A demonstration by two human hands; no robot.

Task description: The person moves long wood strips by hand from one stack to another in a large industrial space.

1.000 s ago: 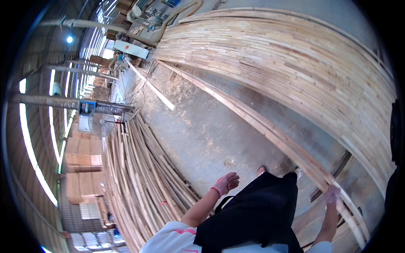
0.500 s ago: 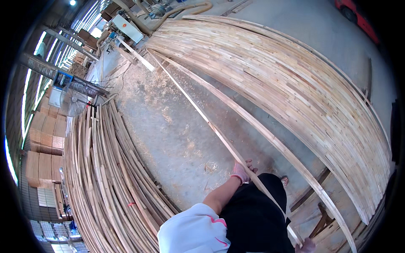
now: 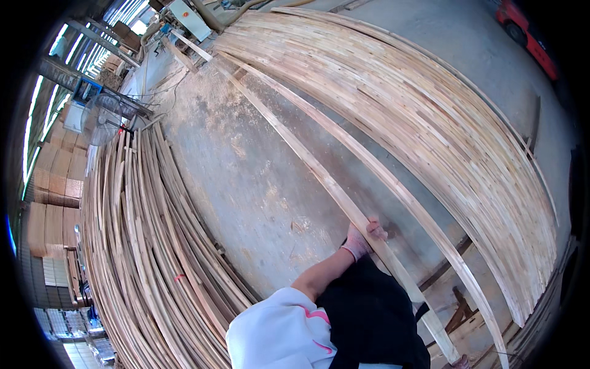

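Note:
A long, narrow wooden board [image 3: 319,174] runs diagonally from the far left down to the lower right in front of me. My left hand [image 3: 361,238], in a pinkish work glove, is wrapped round it from beneath, fingers curling over its right edge. At the board's near end my right hand [image 3: 461,362] shows only in part, cut by the lower edge of the picture, and it appears to grip that end. To the right, a second long board [image 3: 393,182] lies roughly parallel, apart from the held one.
A broad layer of boards [image 3: 424,135] spreads across the right side. Stacked long strips [image 3: 153,246] fill the left. Sawdust lies on the concrete floor [image 3: 239,184] between them. A fan [image 3: 101,120], a white cabinet [image 3: 189,19] and a red vehicle [image 3: 530,40] stand farther off.
The held board has turned so that its wider face shows, and its middle has shifted right. My left hand has moved slightly right and away from me with it.

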